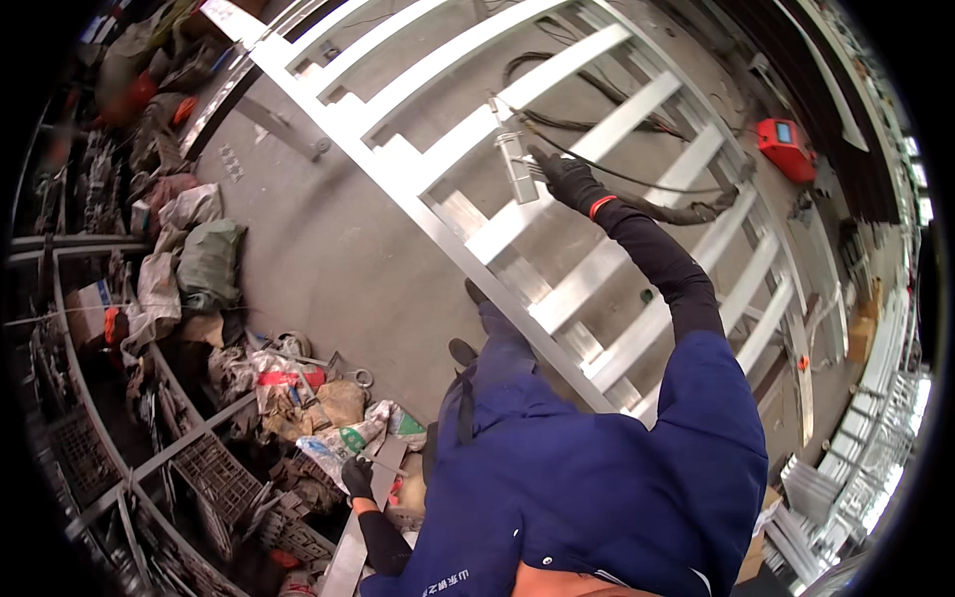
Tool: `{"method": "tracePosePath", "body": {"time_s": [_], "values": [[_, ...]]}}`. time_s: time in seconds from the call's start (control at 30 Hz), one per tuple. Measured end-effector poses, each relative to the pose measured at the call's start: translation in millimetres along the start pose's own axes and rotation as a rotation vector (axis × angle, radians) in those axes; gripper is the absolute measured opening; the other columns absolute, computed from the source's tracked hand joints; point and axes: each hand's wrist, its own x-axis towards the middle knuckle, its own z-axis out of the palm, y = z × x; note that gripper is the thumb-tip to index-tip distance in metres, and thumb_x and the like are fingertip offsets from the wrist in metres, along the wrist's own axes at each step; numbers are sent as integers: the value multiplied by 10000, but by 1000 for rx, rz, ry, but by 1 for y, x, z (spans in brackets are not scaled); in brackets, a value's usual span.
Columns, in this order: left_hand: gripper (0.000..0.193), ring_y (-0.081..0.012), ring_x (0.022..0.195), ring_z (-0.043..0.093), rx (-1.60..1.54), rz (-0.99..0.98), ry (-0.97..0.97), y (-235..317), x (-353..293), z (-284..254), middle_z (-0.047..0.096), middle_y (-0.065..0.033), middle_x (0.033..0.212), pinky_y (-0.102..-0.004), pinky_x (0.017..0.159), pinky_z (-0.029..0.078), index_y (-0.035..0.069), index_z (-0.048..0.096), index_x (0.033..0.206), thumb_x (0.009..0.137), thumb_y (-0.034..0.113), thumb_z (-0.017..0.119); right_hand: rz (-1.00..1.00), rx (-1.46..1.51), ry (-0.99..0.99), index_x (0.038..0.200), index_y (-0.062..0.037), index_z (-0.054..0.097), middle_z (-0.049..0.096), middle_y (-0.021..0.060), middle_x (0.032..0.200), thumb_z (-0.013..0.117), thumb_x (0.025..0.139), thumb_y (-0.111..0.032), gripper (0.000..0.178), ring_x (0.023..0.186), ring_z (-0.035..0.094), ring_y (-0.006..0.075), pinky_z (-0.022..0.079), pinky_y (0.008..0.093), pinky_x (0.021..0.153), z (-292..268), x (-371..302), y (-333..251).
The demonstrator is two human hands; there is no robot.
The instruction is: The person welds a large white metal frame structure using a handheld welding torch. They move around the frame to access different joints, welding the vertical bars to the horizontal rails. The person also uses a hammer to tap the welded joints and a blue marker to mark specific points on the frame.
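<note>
Head view, my tally from the remote station:

1. Right hand (565,177): black glove with a red cuff, arm in a black sleeve stretched out over the frame. Fingers are wrapped around the handle of a grey metal hand tool (517,164), which stands upright against a crossbar; a dark cable (637,179) runs from the hand toward the right.

2. Silver metal frame (557,229): long ladder-like structure of pale bars, lying on the concrete floor (328,259) and running diagonally from upper left to lower right. The tool sits at its upper middle, between two rungs.

3. Left hand (358,478): black glove, low at the left, resting on the top end of a flat metal strip (348,557). I cannot tell whether the fingers are closed around it.

4. Blue work jacket (587,468): fills the lower centre.

5. Red box-shaped machine (788,147): on the floor, upper right, well apart from both hands.

6. Pile of sacks and scrap (288,388): along the left, beside wire racks (209,468).
</note>
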Motion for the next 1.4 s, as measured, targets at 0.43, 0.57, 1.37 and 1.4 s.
{"method": "tracePosePath", "body": {"time_s": [0.43, 0.57, 1.37, 1.4], "values": [[187, -137, 664, 584, 38, -56, -94, -23, -110, 58, 609, -35, 804, -260, 544, 454, 85, 564, 879, 893, 267, 526, 29, 102, -89, 1382, -74, 287, 582, 204, 1019, 682, 741, -209, 765, 885, 588, 355, 463, 450, 754, 33, 82, 30], [274, -171, 712, 591, 74, -3, -105, -42, -100, 51, 615, -60, 828, -294, 623, 472, 61, 556, 979, 875, 311, 519, -10, 186, -23, 1364, -81, 305, 552, 226, 1140, 669, 753, -176, 718, 984, 565, 392, 456, 450, 815, 46, 94, 38], [82, -313, 697, 553, 862, 719, -381, 354, 302, -15, 577, -159, 784, -395, 648, 450, 45, 585, 786, 759, 59, 509, 792, -140, -385, 1347, -31, 337, 565, 211, 1140, 684, 707, -389, 811, 1029, 564, 354, 457, 418, 884, 37, 170, -89], [105, -297, 698, 556, 1077, 1189, -489, 416, 335, -10, 579, -157, 796, -391, 634, 450, 41, 599, 807, 743, 36, 516, 889, -125, -426, 1332, -34, 360, 568, 199, 1144, 668, 710, -420, 794, 1019, 570, 352, 459, 422, 875, 26, 146, -78]]}}
